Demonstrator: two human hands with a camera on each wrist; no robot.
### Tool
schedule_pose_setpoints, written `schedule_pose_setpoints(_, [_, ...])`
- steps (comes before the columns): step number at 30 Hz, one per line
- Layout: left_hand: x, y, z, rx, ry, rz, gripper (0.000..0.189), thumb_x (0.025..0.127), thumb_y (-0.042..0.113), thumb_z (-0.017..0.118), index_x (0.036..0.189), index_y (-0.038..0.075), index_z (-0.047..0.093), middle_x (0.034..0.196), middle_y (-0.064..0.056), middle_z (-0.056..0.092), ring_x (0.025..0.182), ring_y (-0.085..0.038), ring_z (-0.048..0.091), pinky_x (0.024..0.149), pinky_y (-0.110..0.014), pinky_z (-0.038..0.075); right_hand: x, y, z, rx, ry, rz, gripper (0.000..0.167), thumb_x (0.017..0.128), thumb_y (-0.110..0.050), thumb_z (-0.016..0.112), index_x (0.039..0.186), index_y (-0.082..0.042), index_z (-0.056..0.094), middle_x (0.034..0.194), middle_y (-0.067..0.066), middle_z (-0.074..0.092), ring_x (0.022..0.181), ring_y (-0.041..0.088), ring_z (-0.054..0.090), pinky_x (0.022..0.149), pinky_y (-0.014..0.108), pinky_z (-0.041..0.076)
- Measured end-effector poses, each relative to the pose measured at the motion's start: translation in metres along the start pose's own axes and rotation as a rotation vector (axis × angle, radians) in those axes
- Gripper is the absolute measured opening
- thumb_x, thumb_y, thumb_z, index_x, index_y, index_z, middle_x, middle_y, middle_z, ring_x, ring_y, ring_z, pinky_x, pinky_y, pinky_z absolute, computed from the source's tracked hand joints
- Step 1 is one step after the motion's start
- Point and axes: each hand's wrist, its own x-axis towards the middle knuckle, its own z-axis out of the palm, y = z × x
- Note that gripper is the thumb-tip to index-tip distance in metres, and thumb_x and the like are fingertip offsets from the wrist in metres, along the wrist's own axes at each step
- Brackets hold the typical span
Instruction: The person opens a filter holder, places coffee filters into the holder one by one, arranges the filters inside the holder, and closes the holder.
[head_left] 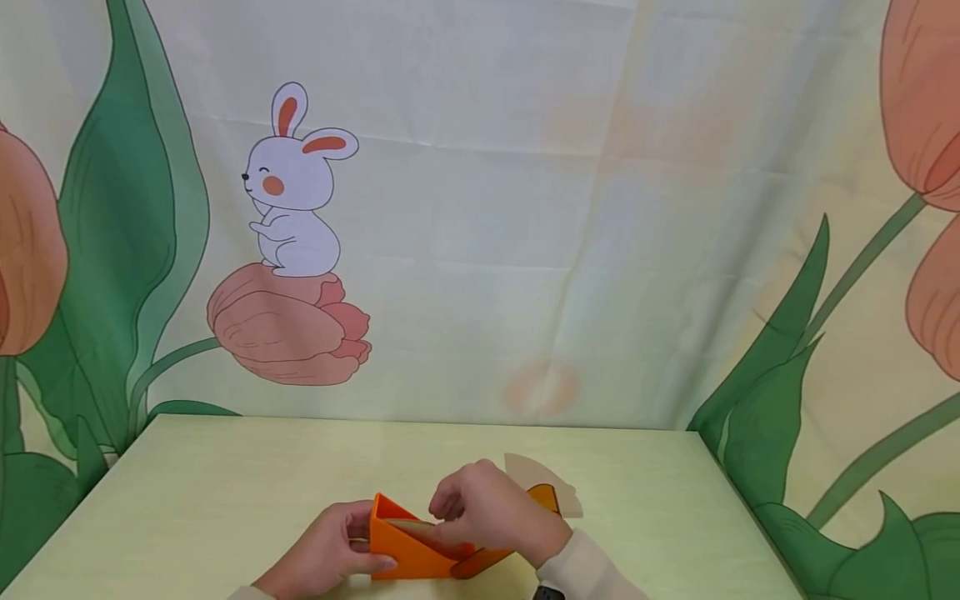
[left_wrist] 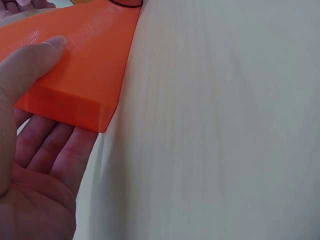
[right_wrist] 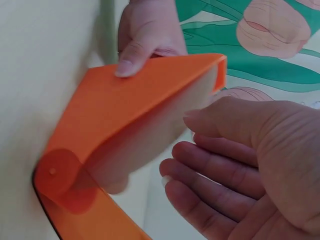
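An orange wedge-shaped plastic case [head_left: 412,550] stands on its side, narrow end to the right. A flap [right_wrist: 100,215] is hinged to that end and swung open. My left hand [head_left: 330,542] grips the wide end, thumb on the near face and fingers behind. Partly inside the case is a thin beige wedge-shaped piece [right_wrist: 160,135], blurred in the right wrist view. My right hand [head_left: 487,508] pinches its edge at the case mouth, thumb [right_wrist: 215,117] in front. The index fingertip is mostly hidden; the other fingers curl loosely below.
A flat beige fan-shaped patch [head_left: 536,475] lies on the pale table [head_left: 225,475] behind the flap; whether it is a separate piece cannot be told. A curtain [head_left: 465,250] printed with a rabbit and tulips hangs behind the table's far edge.
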Motion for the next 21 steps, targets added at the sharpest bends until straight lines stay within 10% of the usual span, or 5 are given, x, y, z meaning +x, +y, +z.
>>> schedule_pose_setpoints(21, [0.000, -0.001, -0.001, -0.013, -0.003, -0.014, 0.056, 0.082, 0.029, 0.086, 0.129, 0.009, 0.066, 0.123, -0.006, 0.072, 0.104, -0.022, 0.069, 0.095, -0.035, 0.060, -0.007, 0.060, -0.075, 0.013, 0.209, 0.207, 0.017, 0.092, -0.025, 0.078, 0.104, -0.013, 0.078, 0.099, -0.001, 0.076, 0.087, 0.017, 0.068, 0.083, 0.036, 0.062])
